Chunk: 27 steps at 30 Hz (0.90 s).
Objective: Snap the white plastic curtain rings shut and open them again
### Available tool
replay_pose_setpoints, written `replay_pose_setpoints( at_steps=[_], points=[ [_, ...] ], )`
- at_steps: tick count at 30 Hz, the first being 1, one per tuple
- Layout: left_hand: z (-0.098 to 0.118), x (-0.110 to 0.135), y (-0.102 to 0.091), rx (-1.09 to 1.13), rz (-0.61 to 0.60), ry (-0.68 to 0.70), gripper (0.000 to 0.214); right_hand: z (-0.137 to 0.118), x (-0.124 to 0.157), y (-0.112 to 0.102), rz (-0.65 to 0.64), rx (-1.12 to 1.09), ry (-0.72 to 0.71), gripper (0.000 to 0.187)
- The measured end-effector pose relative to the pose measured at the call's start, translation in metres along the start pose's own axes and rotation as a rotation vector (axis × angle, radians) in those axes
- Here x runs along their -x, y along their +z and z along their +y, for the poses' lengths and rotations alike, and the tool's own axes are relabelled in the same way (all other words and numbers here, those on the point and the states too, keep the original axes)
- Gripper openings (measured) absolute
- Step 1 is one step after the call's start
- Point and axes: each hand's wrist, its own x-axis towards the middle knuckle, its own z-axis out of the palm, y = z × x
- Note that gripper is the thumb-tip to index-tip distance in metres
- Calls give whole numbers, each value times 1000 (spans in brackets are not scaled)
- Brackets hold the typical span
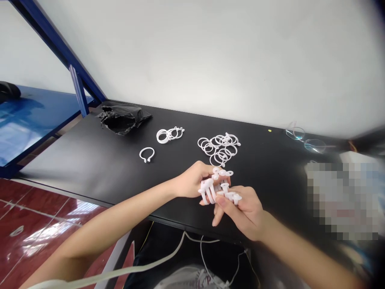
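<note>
My left hand (192, 180) is closed around a bunch of white plastic rings (210, 186) just above the black table's (90, 168) front edge. My right hand (240, 210) meets it from the right, fingers pinched on the rings at the bunch's lower end (230, 195). A loose heap of white rings (219, 146) lies just beyond my hands. Further left sit a small stacked group of rings (169, 134) and a single open ring (146, 154).
A crumpled black plastic bag (122, 117) lies at the table's back left. Clear eyeglasses (305, 138) rest at the back right. A blue shelf frame (45, 104) stands to the left over a red tiled floor. White cables (192, 249) hang below the table edge.
</note>
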Motion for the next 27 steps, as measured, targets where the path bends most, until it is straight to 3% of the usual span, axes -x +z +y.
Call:
replay_pose_setpoints(
  at_steps=[6,11,14,18,21,23,25,27],
  points=[
    [1,-3,2,115,-20,-159,42,1,4,5,3,-213,148,55],
    [-3,-3,3,23,16,-97,22,6,1,7,11,-243,196,33],
    [0,-1,-7,-109,-7,-91,13,10,0,5,42,-317,309,20],
    [17,4,-49,-410,-49,-126,15,21,-1,-1,255,-420,444,23],
    [34,12,-99,-659,102,-205,13,26,-3,-5,362,-403,487,26],
    [42,19,-132,-740,165,-340,11,28,-4,-7,382,-407,512,29],
    [42,26,-159,-724,82,-535,10,29,-5,-7,385,-416,542,30],
    [35,31,-178,-694,-10,-628,10,31,-6,-7,382,-424,571,30]
  ],
)
